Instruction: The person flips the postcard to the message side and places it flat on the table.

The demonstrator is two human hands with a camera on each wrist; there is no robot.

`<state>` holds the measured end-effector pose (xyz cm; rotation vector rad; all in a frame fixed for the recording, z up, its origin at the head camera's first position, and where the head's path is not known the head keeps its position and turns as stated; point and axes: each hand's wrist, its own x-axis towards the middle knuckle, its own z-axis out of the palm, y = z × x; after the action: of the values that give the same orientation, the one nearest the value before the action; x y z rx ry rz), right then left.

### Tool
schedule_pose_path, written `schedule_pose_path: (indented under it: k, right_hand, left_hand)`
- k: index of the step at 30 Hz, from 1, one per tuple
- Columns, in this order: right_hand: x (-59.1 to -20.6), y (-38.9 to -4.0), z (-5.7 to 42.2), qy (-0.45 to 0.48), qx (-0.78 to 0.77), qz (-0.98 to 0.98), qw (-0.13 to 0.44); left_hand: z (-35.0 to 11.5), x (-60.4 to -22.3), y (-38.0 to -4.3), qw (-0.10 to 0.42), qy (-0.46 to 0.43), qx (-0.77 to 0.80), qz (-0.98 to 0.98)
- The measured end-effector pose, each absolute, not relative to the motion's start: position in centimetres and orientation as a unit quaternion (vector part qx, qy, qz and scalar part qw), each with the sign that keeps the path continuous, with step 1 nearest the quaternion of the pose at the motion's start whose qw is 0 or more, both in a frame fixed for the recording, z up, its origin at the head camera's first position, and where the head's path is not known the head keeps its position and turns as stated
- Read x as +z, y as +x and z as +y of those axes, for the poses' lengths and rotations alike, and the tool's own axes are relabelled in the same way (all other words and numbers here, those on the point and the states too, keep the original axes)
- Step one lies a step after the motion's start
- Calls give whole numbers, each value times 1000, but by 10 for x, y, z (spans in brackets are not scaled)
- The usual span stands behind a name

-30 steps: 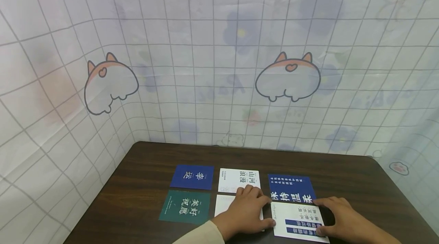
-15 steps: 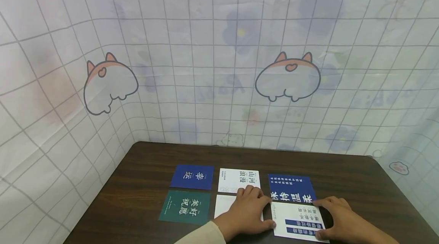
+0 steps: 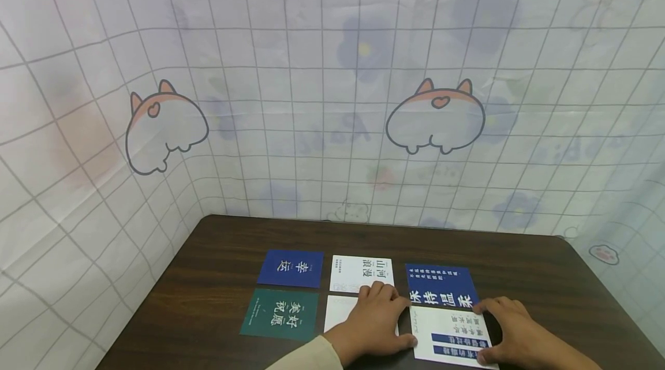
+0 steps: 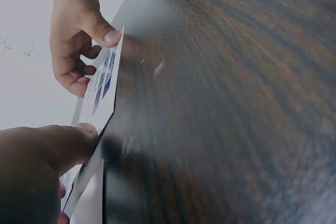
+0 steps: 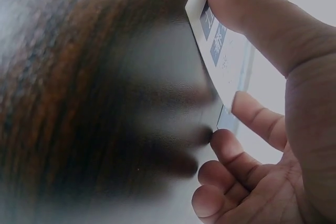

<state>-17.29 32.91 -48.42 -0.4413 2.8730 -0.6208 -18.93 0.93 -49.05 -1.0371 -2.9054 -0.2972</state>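
Note:
A white postcard with two blue text bars (image 3: 439,329) lies at the front right of the group, just below a blue postcard (image 3: 439,283). My left hand (image 3: 371,321) spans its left edge, thumb and forefinger at the two ends. At the opposite edge, my right hand (image 3: 514,332) grips the corners between thumb and forefinger. Close up in the right wrist view, the right thumb presses the face of the postcard (image 5: 231,72), and the other fingers curl near the tabletop. Another white postcard (image 3: 337,313) is mostly hidden beneath my left hand.
Further left lie a green postcard (image 3: 280,313) and a dark blue one (image 3: 292,269). A white postcard with dark lettering (image 3: 361,273) sits behind my left hand. The dark wooden table (image 3: 208,277) backs onto a grid-patterned curtain (image 3: 312,98).

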Motion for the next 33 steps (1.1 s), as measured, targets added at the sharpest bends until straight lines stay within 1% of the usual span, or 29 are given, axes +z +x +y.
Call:
schedule_pose_path:
  k: [12,17,26,29,33]
  right_hand:
    - [-485,-172,326,-155,-218,962,63]
    - [-484,-174,323,-136,-233,960,80]
    - [-480,-174,325,-147,-286,938,127]
    - [-478,-172,324,-131,-299,937,127]
    - [-474,-170,321,-105,-304,940,112]
  left_hand:
    - [9,-488,-188,18,-334,-104,-937]
    - [11,-488,-189,29,-332,-111,-936]
    - [15,-491,-190,59,-329,-129,-934]
    - [15,-491,-190,62,-327,-139,-933]
    - [15,-490,-191,58,-326,-162,-930]
